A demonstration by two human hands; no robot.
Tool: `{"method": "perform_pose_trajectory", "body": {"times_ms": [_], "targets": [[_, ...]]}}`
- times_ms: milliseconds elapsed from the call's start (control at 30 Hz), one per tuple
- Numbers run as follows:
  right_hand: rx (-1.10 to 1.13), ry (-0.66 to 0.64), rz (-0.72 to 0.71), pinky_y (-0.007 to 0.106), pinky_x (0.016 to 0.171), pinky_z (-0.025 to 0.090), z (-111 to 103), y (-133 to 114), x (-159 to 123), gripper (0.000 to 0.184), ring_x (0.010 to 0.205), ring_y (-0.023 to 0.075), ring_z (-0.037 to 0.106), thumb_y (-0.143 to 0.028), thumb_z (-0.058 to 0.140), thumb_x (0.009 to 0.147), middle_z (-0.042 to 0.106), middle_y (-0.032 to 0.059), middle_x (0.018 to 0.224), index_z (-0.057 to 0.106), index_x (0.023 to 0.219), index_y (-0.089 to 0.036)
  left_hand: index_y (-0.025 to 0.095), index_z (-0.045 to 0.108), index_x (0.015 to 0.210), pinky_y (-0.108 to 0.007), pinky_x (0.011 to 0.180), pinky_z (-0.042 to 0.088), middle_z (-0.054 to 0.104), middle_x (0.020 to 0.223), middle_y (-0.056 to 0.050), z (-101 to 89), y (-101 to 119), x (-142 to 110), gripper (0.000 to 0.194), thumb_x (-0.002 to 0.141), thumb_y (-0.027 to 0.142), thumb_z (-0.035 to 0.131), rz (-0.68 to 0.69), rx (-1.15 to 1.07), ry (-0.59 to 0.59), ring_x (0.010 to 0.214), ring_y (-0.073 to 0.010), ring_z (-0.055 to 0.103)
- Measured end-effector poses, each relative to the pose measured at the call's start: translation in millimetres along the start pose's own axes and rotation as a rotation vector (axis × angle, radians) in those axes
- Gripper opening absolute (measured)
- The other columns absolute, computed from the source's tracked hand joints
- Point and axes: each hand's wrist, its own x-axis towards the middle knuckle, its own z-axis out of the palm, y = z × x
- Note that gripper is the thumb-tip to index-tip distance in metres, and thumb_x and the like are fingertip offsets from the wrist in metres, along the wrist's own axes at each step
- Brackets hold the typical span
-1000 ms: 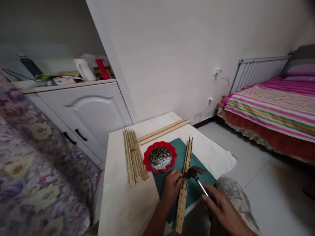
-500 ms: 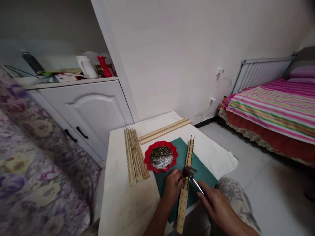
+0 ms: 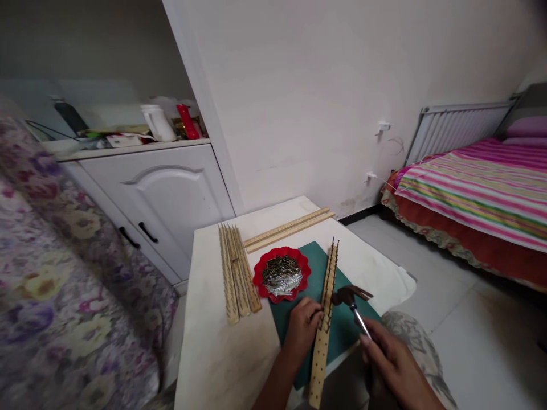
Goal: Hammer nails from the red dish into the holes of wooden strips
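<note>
My right hand (image 3: 391,356) is closed around the handle of a claw hammer (image 3: 347,296), whose dark head is raised just right of a wooden strip (image 3: 318,364). Rows of nails stand up from the strip's far half, while its near part shows rows of dark holes. At the strip's left edge, my left hand (image 3: 302,327) pinches what looks like a nail (image 3: 321,310), mostly covered by the fingertips. Beneath the strip lies a green mat (image 3: 346,324). A red scalloped bowl (image 3: 257,278) full of loose nails (image 3: 282,274) stands left of the strip.
Several nail-studded strips (image 3: 239,279) lie together on the left of the white table (image 3: 213,359). Two plain wooden strips (image 3: 290,228) lie along the back. A white cabinet (image 3: 171,199) and floral curtain (image 3: 77,273) are at left, a bed (image 3: 470,188) at right.
The hammer has lifted off the strip and swung to the right with my right hand. My left hand stays at the strip's left edge. The whole view has shifted slightly.
</note>
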Motion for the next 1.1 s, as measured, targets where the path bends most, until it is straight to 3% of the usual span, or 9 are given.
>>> {"method": "perform_pose_trajectory", "body": {"times_ms": [100,233,333,433,600,867,1100], "targets": [[0.228,0.023,0.174,0.021,0.035,0.033,-5.4,16.1,-9.7,0.036,0.039,0.0116,0.047,-0.046,0.045,0.087,0.052,-0.0054,0.058,0.053,0.11,-0.02,0.019,0.064,0.085,-0.027,0.072,0.044,0.059,0.082,-0.004,-8.3,5.5,-14.0,0.02,0.085,0.02,0.043,-0.036,0.037,0.025,0.079,-0.0164,0.056],[0.408,0.012,0.281,0.017,0.03,0.028,-6.1,45.9,-22.1,0.042,0.029,0.0047,0.035,-0.054,0.05,0.081,0.053,-0.007,0.056,0.053,0.103,-0.018,0.021,0.06,0.103,-0.032,0.08,0.045,0.06,0.096,-0.008,-10.3,7.1,-54.3,0.024,0.086,0.03,0.045,-0.138,0.152,0.075,0.091,-0.0208,0.056],[0.441,0.017,0.3,0.016,0.03,0.026,-2.3,64.4,-28.5,0.041,0.028,0.0035,0.035,-0.053,0.053,0.081,0.054,-0.0071,0.055,0.052,0.102,-0.018,0.019,0.055,0.113,-0.04,0.09,0.04,0.056,0.113,-0.013,1.3,3.5,-84.3,0.045,0.072,0.037,0.063,-0.199,0.329,0.103,0.105,-0.0283,0.05],[0.45,0.002,0.311,0.016,0.031,0.024,0.9,72.4,-30.9,0.041,0.028,0.0031,0.036,-0.053,0.054,0.08,0.053,-0.0075,0.054,0.053,0.101,-0.018,0.017,0.058,0.106,-0.044,0.089,0.037,0.057,0.11,-0.014,13.4,-0.8,-97.7,0.052,0.059,0.032,0.071,-0.222,0.495,0.081,0.102,-0.0326,0.049],[0.447,0.004,0.312,0.016,0.031,0.022,-1.6,68.1,-31.4,0.047,0.029,0.0034,0.034,-0.058,0.057,0.075,0.049,-0.0076,0.052,0.057,0.096,-0.017,0.021,0.059,0.099,-0.037,0.083,0.04,0.057,0.102,-0.01,5.4,-2.4,-90.8,0.031,0.069,0.018,0.057,-0.218,0.557,0.068,0.095,-0.0263,0.052],[0.42,-0.004,0.332,0.017,0.031,0.019,-3.3,77.0,-33.2,0.052,0.027,0.0045,0.034,-0.062,0.054,0.074,0.05,-0.0065,0.051,0.058,0.098,-0.017,0.017,0.06,0.101,-0.036,0.083,0.041,0.057,0.096,-0.008,-31.6,-3.0,-60.2,0.029,0.075,0.013,0.047,-0.22,0.584,0.108,0.093,-0.0233,0.051],[0.379,-0.07,0.298,0.019,0.031,0.024,-4.1,95.7,-32.5,0.051,0.027,0.0062,0.041,-0.059,0.049,0.08,0.055,-0.0045,0.055,0.053,0.106,-0.016,0.017,0.059,0.106,-0.036,0.086,0.04,0.058,0.102,-0.009,-39.1,-19.8,-52.7,0.031,0.078,0.014,0.045,-0.15,0.521,0.161,0.096,-0.0231,0.05]]}}
